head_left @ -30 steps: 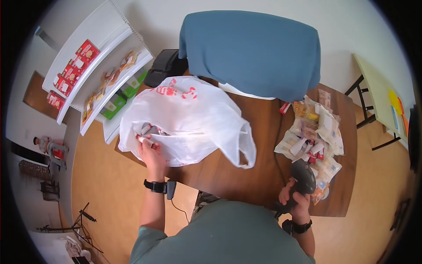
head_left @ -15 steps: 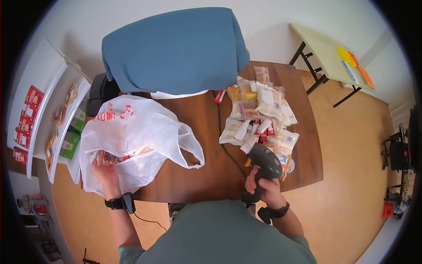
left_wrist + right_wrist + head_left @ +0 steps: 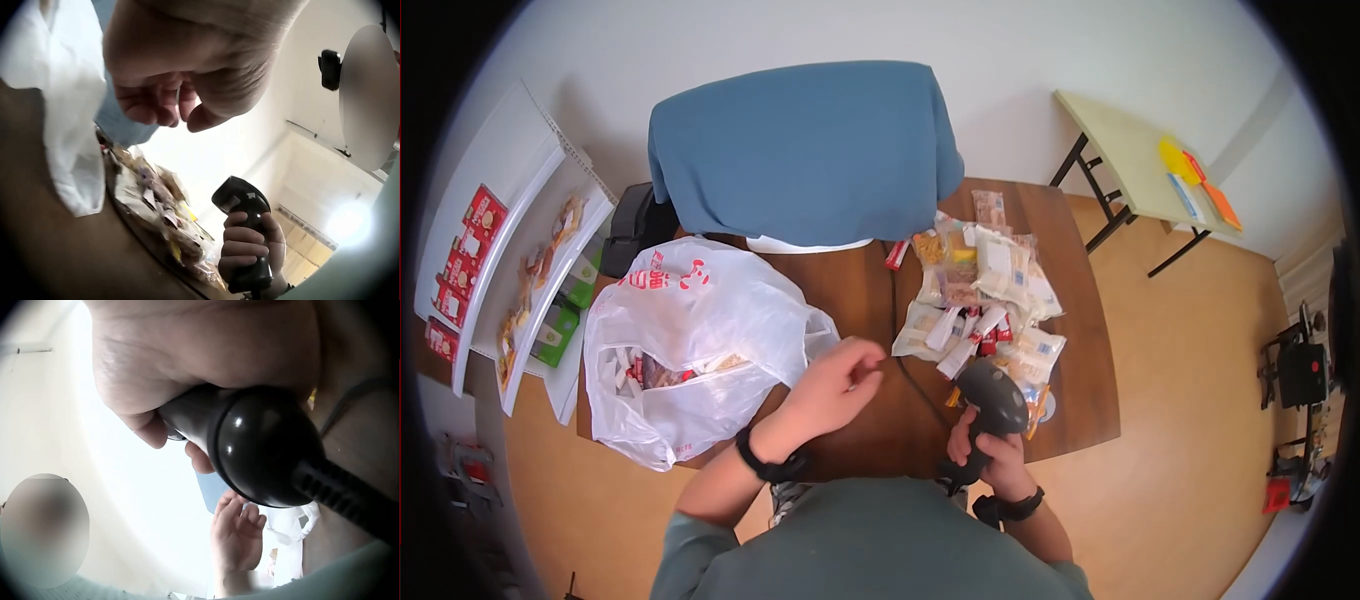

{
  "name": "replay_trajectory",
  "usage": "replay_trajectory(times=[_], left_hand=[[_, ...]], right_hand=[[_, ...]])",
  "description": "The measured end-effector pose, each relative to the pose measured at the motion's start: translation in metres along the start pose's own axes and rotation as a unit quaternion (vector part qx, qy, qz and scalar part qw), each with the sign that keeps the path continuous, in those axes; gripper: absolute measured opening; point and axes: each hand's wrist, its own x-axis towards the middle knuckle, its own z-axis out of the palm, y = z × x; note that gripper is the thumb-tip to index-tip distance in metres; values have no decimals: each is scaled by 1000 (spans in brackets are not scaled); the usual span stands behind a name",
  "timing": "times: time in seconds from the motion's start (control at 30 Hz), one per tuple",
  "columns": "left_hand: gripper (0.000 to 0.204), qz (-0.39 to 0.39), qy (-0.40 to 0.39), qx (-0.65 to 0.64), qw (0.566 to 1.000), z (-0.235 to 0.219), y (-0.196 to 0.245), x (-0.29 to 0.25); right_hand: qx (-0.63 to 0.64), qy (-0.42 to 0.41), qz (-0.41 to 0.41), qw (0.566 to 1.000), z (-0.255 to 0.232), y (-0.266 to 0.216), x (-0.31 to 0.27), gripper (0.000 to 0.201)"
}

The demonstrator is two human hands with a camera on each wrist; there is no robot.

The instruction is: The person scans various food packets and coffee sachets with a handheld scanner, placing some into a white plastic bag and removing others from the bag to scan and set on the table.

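Note:
My left hand (image 3: pixel 832 388) hovers over the table in front of the white plastic bag's right side, fingers loosely bent. Nothing shows between those fingers (image 3: pixel 142 112) in the left wrist view. Red print marks the bag (image 3: pixel 710 290), and through its opening small packets (image 3: pixel 662 370) are visible. In my right hand (image 3: pixel 998 462) is a black handheld barcode scanner (image 3: pixel 992 398), gripped round its handle, with a cord at the handle's base (image 3: pixel 269 450). Just beyond the scanner lies a heap of packaged snacks (image 3: pixel 1000 275) with red-and-white sticks among them.
A blue cloth (image 3: pixel 800 150) covers a large object at the table's back. On the left stands a white shelf (image 3: pixel 530 250) with red boxes and packaged food. A cable (image 3: pixel 897 320) runs across the table (image 3: pixel 860 290). Another table (image 3: pixel 1120 150) stands at the far right.
My left hand has come out of the bag's opening and moved right across its front, empty. The right hand keeps holding the scanner; the head view has swung to the right.

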Motion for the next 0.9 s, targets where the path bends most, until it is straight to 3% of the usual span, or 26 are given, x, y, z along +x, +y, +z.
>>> replay_trajectory(times=[0.07,0.17,0.23,0.27,0.37,0.5,0.57,0.7,0.73,0.77,0.8,0.83,0.87,0.9], left_hand=[[22,19,-26,36,999,26,-21,44],[28,16,15,50,999,56,-62,113],[39,-29,123,267,956,60,-68,144],[39,-24,125,265,956,62,-71,153],[47,-138,42,346,927,61,-80,174],[45,-120,28,396,910,62,-103,188],[40,-141,46,296,944,60,-111,189],[37,-164,45,231,958,41,-90,170],[37,-238,15,116,964,32,-69,154],[37,-309,-14,-1,951,25,-51,139],[37,-315,-15,1,949,20,-43,123],[38,-336,-56,-161,926,16,-39,105],[39,-349,-91,-319,877,12,-33,83],[39,-341,-83,-367,862,10,-22,61]], right_hand=[[-18,-1,-12,1000,1,-1,-4,43],[-29,6,-15,999,2,0,-9,41],[-20,19,-20,999,2,1,-13,41],[-23,18,-24,999,2,0,-14,41],[-23,27,-31,999,1,-1,-16,38],[-17,30,-27,999,-2,-1,-14,38],[-15,25,-24,999,-3,1,-12,37],[-13,17,-16,1000,1,1,-7,38],[-19,16,-12,1000,2,1,-6,38],[-24,15,-8,1000,2,1,-5,39],[-18,16,-5,1000,2,1,-3,39],[-37,18,9,999,2,1,-1,40],[-56,19,26,998,2,2,2,40],[-54,16,36,998,2,4,5,40]])
